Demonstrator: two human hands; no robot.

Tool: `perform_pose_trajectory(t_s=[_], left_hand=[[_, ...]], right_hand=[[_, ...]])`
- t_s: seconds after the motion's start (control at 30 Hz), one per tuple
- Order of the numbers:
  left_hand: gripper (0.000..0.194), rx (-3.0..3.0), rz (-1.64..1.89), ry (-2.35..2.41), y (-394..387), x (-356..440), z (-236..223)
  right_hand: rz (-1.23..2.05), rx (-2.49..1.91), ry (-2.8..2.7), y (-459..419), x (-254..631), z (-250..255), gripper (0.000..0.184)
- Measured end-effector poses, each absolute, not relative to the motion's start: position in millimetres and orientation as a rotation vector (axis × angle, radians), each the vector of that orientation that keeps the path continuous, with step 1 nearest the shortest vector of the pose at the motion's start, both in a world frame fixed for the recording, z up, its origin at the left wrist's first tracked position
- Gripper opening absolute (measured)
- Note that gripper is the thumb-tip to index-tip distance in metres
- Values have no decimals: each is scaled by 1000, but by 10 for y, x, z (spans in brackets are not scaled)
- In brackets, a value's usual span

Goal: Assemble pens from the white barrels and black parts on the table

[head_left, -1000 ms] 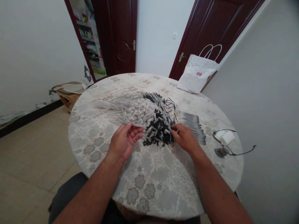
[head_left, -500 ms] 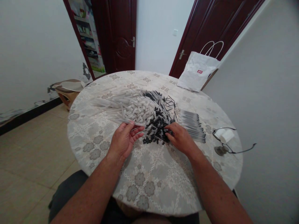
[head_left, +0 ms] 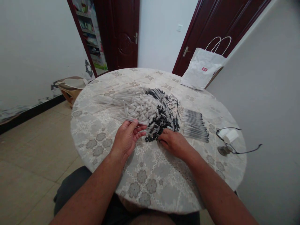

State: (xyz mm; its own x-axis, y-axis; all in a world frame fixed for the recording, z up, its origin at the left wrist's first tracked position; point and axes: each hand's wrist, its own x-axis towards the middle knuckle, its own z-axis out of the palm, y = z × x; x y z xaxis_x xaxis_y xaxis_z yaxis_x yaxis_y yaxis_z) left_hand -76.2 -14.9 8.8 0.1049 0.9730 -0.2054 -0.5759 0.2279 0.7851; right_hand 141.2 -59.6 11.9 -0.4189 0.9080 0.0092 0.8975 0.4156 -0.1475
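My left hand (head_left: pixel 127 137) pinches a thin translucent tube (head_left: pixel 142 122) between thumb and fingers, above the front of the heap. At the near edge of a pile of small black caps (head_left: pixel 161 120) is my right hand (head_left: pixel 174 142), its fingers bent together and pointing down. Whatever its fingertips hold is hidden. Short whitish pieces (head_left: pixel 144 106) lie heaped behind my left hand, with long clear tubes (head_left: pixel 110 100) spread to their left. Thin dark sticks (head_left: pixel 172 101) are strewn behind the black caps. To the right, clear tubes with dark ends (head_left: pixel 195 125) lie side by side in a row.
The heaps lie on a round table with a patterned cloth (head_left: pixel 142 187). Glasses (head_left: pixel 234 152), a white folded item (head_left: pixel 231 136) and a small dark round object (head_left: pixel 224 151) are at the right. A white paper bag (head_left: pixel 201 68) stands at the back right; a stool (head_left: pixel 70 89) is beyond the left edge.
My right hand has shifted left and toward me along the black caps. My left hand keeps its hold on the tube. The whole view has moved slightly.
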Motion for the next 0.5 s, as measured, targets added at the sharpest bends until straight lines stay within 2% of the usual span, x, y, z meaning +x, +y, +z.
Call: perform_pose_trajectory(t_s=[0.37,0.5], left_hand=[[27,613,1239,823,-152,-773,79],[28,617,1231,825,-158,-769,84]], right_hand=[[-23,-1783,-2645,-623,1264,60,15],[3,-1756,-2591,-584,1260,11,16]])
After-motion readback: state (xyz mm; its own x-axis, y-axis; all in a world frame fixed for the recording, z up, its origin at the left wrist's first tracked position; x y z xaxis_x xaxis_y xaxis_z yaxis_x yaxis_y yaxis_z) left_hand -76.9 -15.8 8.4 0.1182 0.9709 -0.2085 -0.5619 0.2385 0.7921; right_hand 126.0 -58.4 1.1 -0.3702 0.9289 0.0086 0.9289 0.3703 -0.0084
